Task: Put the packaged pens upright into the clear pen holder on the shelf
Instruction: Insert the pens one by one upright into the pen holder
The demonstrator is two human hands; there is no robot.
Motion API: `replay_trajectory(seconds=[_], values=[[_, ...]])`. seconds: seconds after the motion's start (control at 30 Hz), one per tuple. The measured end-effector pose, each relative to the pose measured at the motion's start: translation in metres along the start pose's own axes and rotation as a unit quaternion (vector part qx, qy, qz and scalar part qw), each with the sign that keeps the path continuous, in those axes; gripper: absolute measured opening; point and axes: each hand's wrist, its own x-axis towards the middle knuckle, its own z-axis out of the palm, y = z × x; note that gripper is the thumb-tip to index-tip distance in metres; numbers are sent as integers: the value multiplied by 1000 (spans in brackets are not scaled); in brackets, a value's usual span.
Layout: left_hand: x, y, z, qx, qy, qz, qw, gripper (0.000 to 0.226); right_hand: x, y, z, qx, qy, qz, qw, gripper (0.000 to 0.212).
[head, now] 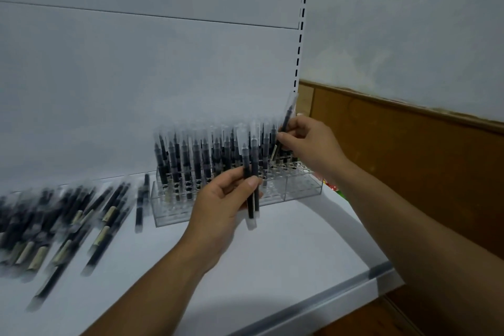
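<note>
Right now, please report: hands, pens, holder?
Left hand holds two packaged pens. Right hand pinches one pen over pen holder, mostly full. Right-end holes free.

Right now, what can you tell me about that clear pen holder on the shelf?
The clear pen holder is a long, see-through, plastic-looking box with a top plate of round holes. It sits flat on the white shelf near the back panel. Packaged pens stand upright in most holes; several at its right end are empty, where the right hand holds another pen above.
</note>
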Motion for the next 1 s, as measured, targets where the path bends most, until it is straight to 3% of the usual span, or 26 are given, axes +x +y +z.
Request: replay_trajectory(seconds=[0.2,0.43,0.6,0.7,0.77,0.9,1.0], values=[[-2,0,0,-4,-3,0,1000,22,4,-5,-5,-56,-30,-11,998,14],[-2,0,-1,14,-9,6,1000,21,-3,0,5,-166,-123,7,978,19],[-2,0,0,14,-9,2,1000,22,-7,1,3,-173,-127,14,977,19],[-1,0,0,15,-9,-2,1000,26,-17,1,-3,-146,-59,-8,987,18],[-1,0,0,14,-10,-1,1000,25,-27,-3,-5,-63,-34,-16,997,13],[-3,1,0,12,-20,7,1000,22,-45,-13,-2,94,-170,14,981,11],[-4,2,2,16,-29,14,999,23,-49,-14,4,118,-184,11,976,10]])
